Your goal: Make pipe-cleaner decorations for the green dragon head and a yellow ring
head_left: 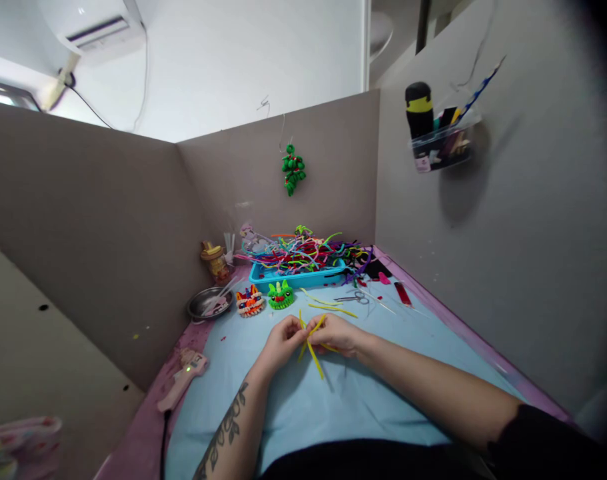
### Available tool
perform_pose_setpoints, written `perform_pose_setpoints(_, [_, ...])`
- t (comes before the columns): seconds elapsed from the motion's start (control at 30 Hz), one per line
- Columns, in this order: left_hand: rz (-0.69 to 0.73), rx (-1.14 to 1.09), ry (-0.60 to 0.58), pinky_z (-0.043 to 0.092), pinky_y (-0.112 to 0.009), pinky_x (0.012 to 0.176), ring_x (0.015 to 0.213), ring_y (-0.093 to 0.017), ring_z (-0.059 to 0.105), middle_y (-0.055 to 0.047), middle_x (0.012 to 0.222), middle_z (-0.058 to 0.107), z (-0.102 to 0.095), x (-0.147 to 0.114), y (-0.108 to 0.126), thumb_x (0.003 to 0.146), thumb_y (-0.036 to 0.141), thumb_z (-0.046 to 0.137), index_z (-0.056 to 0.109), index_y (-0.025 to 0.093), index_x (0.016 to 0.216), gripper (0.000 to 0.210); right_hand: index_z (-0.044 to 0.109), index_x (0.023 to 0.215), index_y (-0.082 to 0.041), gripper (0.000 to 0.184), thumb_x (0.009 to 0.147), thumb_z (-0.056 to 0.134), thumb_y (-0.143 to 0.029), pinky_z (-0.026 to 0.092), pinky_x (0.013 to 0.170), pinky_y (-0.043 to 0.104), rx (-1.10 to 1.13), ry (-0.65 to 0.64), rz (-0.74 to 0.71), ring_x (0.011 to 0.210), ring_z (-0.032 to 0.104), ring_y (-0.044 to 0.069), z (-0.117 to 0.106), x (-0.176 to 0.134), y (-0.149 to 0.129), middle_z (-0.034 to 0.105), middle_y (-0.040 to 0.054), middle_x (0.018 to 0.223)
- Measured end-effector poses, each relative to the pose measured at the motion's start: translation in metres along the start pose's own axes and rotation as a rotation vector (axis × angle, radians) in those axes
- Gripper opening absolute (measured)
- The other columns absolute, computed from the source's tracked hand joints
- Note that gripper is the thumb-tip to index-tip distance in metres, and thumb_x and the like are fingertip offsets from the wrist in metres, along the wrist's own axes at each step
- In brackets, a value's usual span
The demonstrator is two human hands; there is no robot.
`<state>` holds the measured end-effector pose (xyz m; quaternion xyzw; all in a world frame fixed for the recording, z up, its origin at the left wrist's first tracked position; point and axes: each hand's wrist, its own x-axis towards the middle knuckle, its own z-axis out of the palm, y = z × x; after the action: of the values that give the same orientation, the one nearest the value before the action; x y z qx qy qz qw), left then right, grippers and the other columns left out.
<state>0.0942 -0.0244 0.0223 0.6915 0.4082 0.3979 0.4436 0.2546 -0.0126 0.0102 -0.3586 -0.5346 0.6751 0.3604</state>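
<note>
Several yellow pipe cleaners cross one another between my two hands, their ends spreading out like a star. My left hand pinches them near the crossing with thumb and fingers. From the other side my right hand is closed on the same bunch, its fingertips meeting those of my left hand. The exact crossing point is partly covered by the fingers. Just beyond, loose yellow pipe cleaners lie on the light blue cloth. A pair of scissors rests beside them.
A blue tray heaped with coloured pipe cleaners stands at the back. Before it sit an orange figure and a green figure. A metal bowl and a pink glue gun with a cord are left. Grey partitions enclose the table.
</note>
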Motion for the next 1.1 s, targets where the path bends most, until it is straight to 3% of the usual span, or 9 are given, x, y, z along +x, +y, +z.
perform_pose_setpoints(0.13, [0.014, -0.003, 0.015, 0.029, -0.02, 0.05, 0.053, -0.007, 0.037, 0.005, 0.059, 0.042, 0.001, -0.001, 0.001, 0.072, 0.045, 0.061, 0.047, 0.016, 0.069, 0.033, 0.055, 0.061, -0.015, 0.01, 0.051, 0.056, -0.012, 0.032, 0.038, 0.019, -0.047, 0.05, -0.003, 0.037, 0.045, 0.007, 0.003, 0.0, -0.001, 0.052, -0.0046, 0.043])
perform_pose_setpoints(0.4, [-0.095, -0.201, 0.019, 0.029, -0.019, 0.049, 0.049, -0.007, 0.042, 0.005, 0.056, 0.048, -0.001, 0.001, -0.003, 0.066, 0.043, 0.068, 0.048, 0.015, 0.071, 0.034, 0.064, 0.068, -0.012, 0.01, 0.059, 0.061, -0.016, 0.032, 0.042, 0.019, -0.32, 0.069, -0.159, 0.042, 0.043, 0.007, -0.002, -0.001, -0.008, 0.052, -0.0034, 0.047])
perform_pose_setpoints(0.63, [-0.232, -0.443, 0.007, 0.025, -0.018, 0.044, 0.043, -0.006, 0.041, 0.004, 0.052, 0.051, -0.001, -0.001, -0.001, 0.062, 0.041, 0.073, 0.051, 0.014, 0.071, 0.036, 0.067, 0.071, -0.013, 0.01, 0.067, 0.059, -0.017, 0.04, 0.053, 0.022, -0.57, 0.106, -0.368, 0.057, 0.054, 0.012, -0.003, -0.004, -0.015, 0.063, 0.0019, 0.064])
perform_pose_setpoints(0.77, [-0.207, -0.473, -0.023, 0.028, -0.019, 0.044, 0.045, -0.007, 0.045, 0.0, 0.055, 0.055, -0.002, -0.004, 0.005, 0.068, 0.042, 0.068, 0.052, 0.013, 0.072, 0.033, 0.065, 0.075, -0.015, 0.008, 0.072, 0.057, -0.016, 0.043, 0.063, 0.025, -0.706, 0.132, -0.631, 0.068, 0.056, 0.014, -0.004, -0.008, -0.016, 0.062, 0.0032, 0.072])
perform_pose_setpoints(0.93, [-0.243, -0.513, -0.105, 0.039, -0.022, 0.054, 0.06, -0.013, 0.058, -0.006, 0.072, 0.063, -0.006, -0.007, 0.002, 0.073, 0.042, 0.063, 0.056, 0.013, 0.09, 0.035, 0.061, 0.083, -0.017, 0.009, 0.081, 0.052, -0.018, 0.042, 0.07, 0.028, -0.976, 0.061, -1.005, 0.075, 0.054, 0.015, -0.005, -0.013, -0.017, 0.061, 0.0052, 0.077])
perform_pose_setpoints(1.1, [-0.229, -0.58, -0.077, 0.035, -0.019, 0.053, 0.055, -0.01, 0.056, -0.003, 0.069, 0.065, -0.009, -0.005, -0.003, 0.064, 0.029, 0.074, 0.055, 0.014, 0.097, 0.041, 0.062, 0.089, -0.02, 0.013, 0.085, 0.05, -0.021, 0.036, 0.074, 0.032, -1.21, 0.148, -1.222, 0.079, 0.049, 0.017, -0.004, -0.012, -0.013, 0.06, 0.0041, 0.078])
